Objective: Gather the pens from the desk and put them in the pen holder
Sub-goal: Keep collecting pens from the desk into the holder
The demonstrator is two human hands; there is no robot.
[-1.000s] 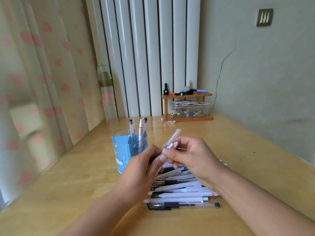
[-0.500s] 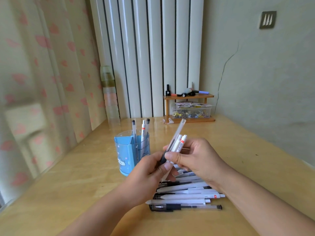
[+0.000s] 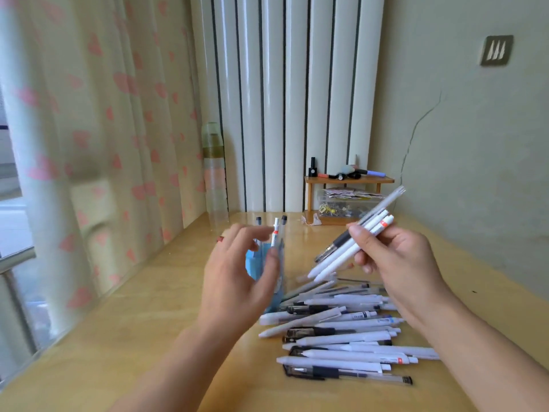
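The bundle of pens [image 3: 355, 243], two white ones and a clear one with a black grip, is pinched in the right hand [image 3: 395, 260] between thumb and curled fingers, tips slanting down toward the blue pen holder [image 3: 257, 263] and caps pointing up and away from it. The bundle hangs in the air to the right of the holder and above the pile of loose pens [image 3: 341, 331] lying on the wooden desk [image 3: 118, 337]. The left hand [image 3: 237, 278] is spread, fingers relaxed and gripping nothing, just in front of the holder and seemingly reaching to steady it; whether it touches the wall is unclear through the blur. The step in hand looks like dropping this bundle in. To do it well, the tips should be gathered even, swung over the rim and tilted nearer upright before release. Three pens [image 3: 274, 230] already stand inside, so the bundle should enter a free part of the opening, or the tips may catch on them or on the rim. Most of the task remains, judging by the pile right of the holder. Beyond the holder a small wooden shelf [image 3: 349, 181] holds markers above a clear box of clips [image 3: 341, 205], and a clear bottle [image 3: 215, 173] stands by the heart-print curtain [image 3: 89, 129]; both are well apart from the holder and out of the way.
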